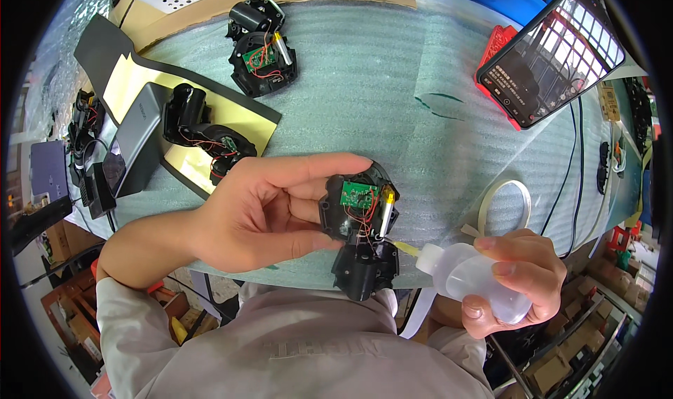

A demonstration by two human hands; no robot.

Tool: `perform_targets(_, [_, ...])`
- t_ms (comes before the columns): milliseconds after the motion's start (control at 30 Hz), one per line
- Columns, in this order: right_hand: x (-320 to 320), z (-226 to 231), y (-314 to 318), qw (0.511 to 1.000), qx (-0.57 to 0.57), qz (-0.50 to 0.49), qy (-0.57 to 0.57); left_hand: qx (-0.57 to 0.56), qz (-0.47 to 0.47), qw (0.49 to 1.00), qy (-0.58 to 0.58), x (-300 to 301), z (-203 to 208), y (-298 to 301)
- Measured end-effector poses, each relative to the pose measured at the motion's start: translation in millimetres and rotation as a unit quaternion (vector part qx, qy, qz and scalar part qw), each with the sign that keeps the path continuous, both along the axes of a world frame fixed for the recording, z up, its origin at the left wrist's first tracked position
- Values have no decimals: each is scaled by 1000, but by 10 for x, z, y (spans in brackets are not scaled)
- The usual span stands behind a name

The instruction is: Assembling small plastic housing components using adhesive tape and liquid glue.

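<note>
Worktop sheeted in pale green foam; left to right: left hand clamped on black plastic housing with green circuit board, over near edge; translucent plastic bottle gripped in right hand; black phone; brown cardboard boxes below.

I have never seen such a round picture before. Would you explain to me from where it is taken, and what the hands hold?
There is no machine here: a wide camera worn on a person's head looks down, which bends straight edges. The bare left hand holds a black housing with a green circuit board. The right hand holds a translucent bottle, its thin tip pointing toward that housing. On the greenish foam sheet lie a similar housing and a pale ring; a phone leans at upper right.
</note>
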State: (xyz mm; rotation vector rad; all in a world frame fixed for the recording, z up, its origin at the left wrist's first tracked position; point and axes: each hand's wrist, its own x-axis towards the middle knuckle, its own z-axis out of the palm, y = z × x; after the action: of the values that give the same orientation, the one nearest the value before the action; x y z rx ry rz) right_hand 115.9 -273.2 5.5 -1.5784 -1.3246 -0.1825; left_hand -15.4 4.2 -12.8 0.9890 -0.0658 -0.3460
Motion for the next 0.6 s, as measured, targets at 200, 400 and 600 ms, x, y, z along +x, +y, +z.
perform_targets(200, [2,-42,-69,999,24,-27,10,-8,4,1000,11,7,26,-14])
perform_targets(400, [-4,-5,-10,1000,14,-26,5,0,0,1000,5,0,5,-1])
perform_targets(600, [25,-8,79,998,44,-42,-17,-8,2,1000,20,9,32,-5])
